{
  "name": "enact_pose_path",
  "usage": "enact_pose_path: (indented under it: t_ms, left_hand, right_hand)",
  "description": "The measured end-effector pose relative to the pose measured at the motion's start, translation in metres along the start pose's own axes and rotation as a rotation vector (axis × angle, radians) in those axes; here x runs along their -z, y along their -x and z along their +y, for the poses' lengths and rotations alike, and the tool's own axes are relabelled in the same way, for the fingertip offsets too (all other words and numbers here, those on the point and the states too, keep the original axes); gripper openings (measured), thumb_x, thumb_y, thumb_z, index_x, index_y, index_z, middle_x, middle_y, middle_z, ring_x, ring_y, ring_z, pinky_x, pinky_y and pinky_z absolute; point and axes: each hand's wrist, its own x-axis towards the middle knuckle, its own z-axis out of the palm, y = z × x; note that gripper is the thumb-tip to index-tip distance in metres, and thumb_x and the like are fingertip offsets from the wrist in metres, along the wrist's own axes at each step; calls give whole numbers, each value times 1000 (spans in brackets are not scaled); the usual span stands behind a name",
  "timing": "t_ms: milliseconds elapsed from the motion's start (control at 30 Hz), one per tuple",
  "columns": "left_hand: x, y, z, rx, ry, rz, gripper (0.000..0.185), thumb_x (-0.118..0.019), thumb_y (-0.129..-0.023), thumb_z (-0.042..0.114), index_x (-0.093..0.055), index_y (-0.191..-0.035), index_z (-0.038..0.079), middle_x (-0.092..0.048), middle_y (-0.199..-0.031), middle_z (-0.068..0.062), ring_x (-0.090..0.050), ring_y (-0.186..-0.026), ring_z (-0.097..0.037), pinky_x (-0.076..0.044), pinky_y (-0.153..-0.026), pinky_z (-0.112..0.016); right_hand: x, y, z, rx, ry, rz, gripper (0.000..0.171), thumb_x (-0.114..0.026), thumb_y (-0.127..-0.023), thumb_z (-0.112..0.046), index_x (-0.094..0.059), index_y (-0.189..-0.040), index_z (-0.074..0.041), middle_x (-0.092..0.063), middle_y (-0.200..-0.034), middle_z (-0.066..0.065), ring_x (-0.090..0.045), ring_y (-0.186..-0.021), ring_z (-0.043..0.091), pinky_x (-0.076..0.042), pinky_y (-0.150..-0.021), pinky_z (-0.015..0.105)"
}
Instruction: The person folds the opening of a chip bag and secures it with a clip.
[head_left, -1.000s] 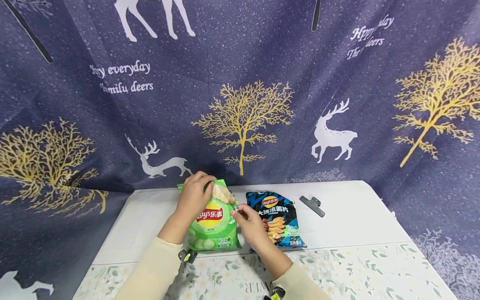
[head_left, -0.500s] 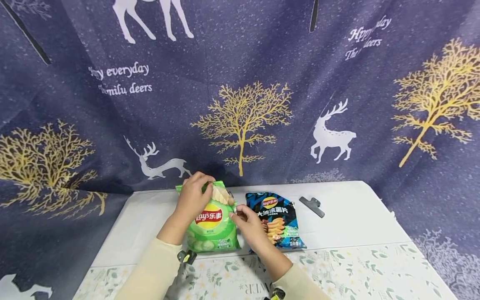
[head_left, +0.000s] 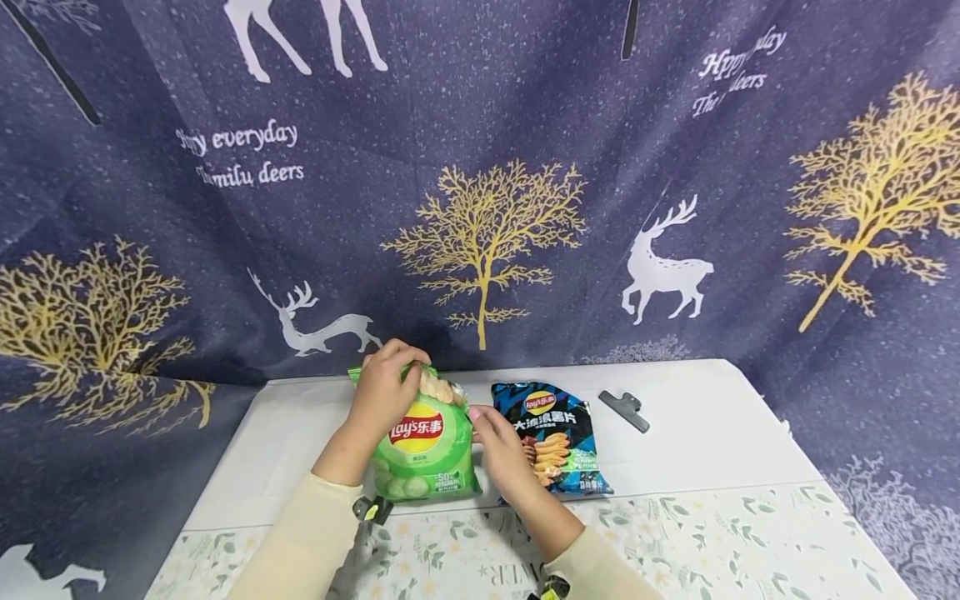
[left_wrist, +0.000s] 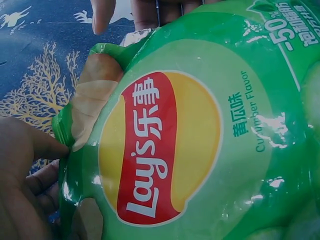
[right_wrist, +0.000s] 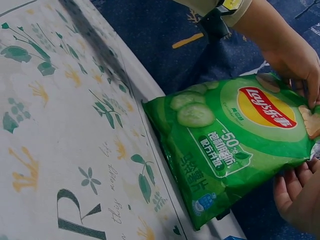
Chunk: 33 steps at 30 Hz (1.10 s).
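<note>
Near the middle of the tabletop (head_left: 697,442), toward its front edge, a green bag of cucumber-flavour crisps (head_left: 423,437) stands propped up between a person's two hands. Left hand (head_left: 384,393) grips the bag's top edge, fingers curled over the crumpled upper left corner; in the left wrist view the top of the bag (left_wrist: 165,145) is folded down and pinched. Right hand (head_left: 501,454) rests against the bag's right side, fingers loosely bent and pressed to the foil; the pictures do not make plain whether they pinch it. Both forearms wear pale cream sleeves (head_left: 300,542). Just right of the green bag, a dark blue bag of crisps (head_left: 558,437) lies flat, partly under the right hand. Farther right, toward the back edge, a grey clip (head_left: 624,411) lies apart from both bags. Behind the tabletop hangs a navy cloth (head_left: 480,167) printed with white deer and gold trees.
</note>
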Motion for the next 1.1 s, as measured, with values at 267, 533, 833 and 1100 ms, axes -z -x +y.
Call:
enact_pose_path:
  t_ms: [267, 533, 833, 1100]
  left_hand:
    - [1, -1, 1, -10, 11, -11, 14, -63, -96, 7, -75, -95, 14, -67, -102, -6, -66, -100, -28, -42, -95, -49]
    - [-1, 0, 2, 1, -3, -10, 13, -64, -95, 5, -73, -90, 14, -67, -102, -6, -67, -102, -27, -41, -95, -48]
    - [1, -1, 4, 10, 4, -11, 13, -65, -95, 5, -73, -89, 14, -68, -103, -7, -67, -104, -28, -43, -98, -49]
    - [2, -2, 5, 13, 17, -6, 12, -68, -94, 2, -74, -89, 12, -71, -103, -6, -68, -103, -29, -50, -98, -51]
  right_hand:
    - [2, 3, 1, 10, -62, -25, 57, -35, -111, -35, -46, -145, 10, -59, -133, 29, -61, -118, 39, -44, -109, 56]
    - [-1, -1, 1, 42, -60, -9, 39, -43, -110, -24, -63, -131, 2, -66, -127, 21, -64, -112, 24, -50, -104, 45]
    - [-1, -3, 1, 39, -64, 8, 34, -53, -106, -23, -66, -126, 1, -69, -120, 20, -65, -99, 12, -53, -92, 29]
    - [-1, -4, -2, -22, 5, 42, 22, -62, -101, -15, -69, -120, -5, -68, -116, 15, -57, -93, 11, -50, -82, 24]
